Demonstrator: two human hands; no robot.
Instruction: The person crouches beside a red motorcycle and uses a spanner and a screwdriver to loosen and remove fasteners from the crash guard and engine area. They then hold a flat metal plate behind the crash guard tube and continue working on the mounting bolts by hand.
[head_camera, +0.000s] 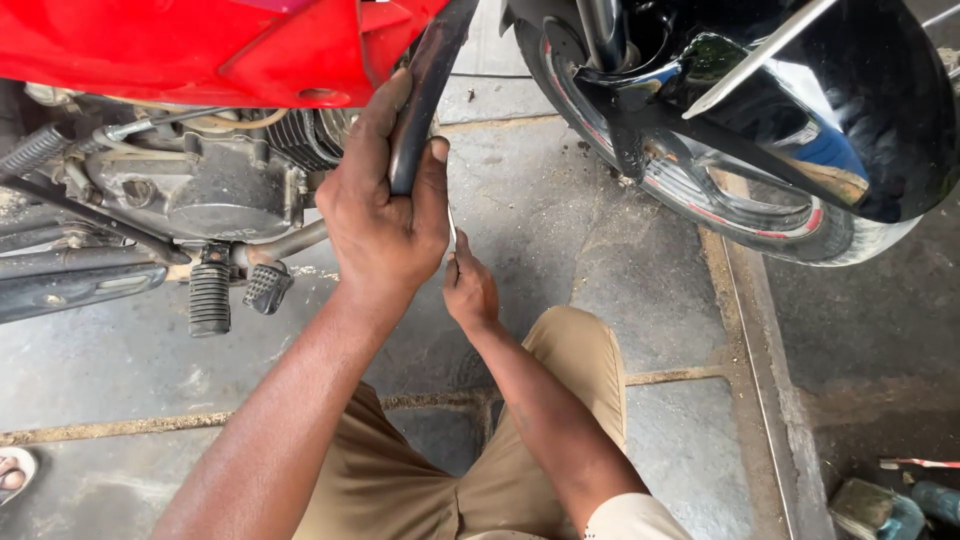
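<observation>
left hand (385, 215) wraps tight round the dark frame tube (425, 90) — rigid, probably greasy; right hand (470, 290) pinches a thin tool (452, 228) — light.

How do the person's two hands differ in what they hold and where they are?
The left hand wraps around a dark curved bar beside the red fairing; the right hand pinches a thin pale tool. The left hand sits higher and looks larger; the right hand is lower. Both are bare.
</observation>
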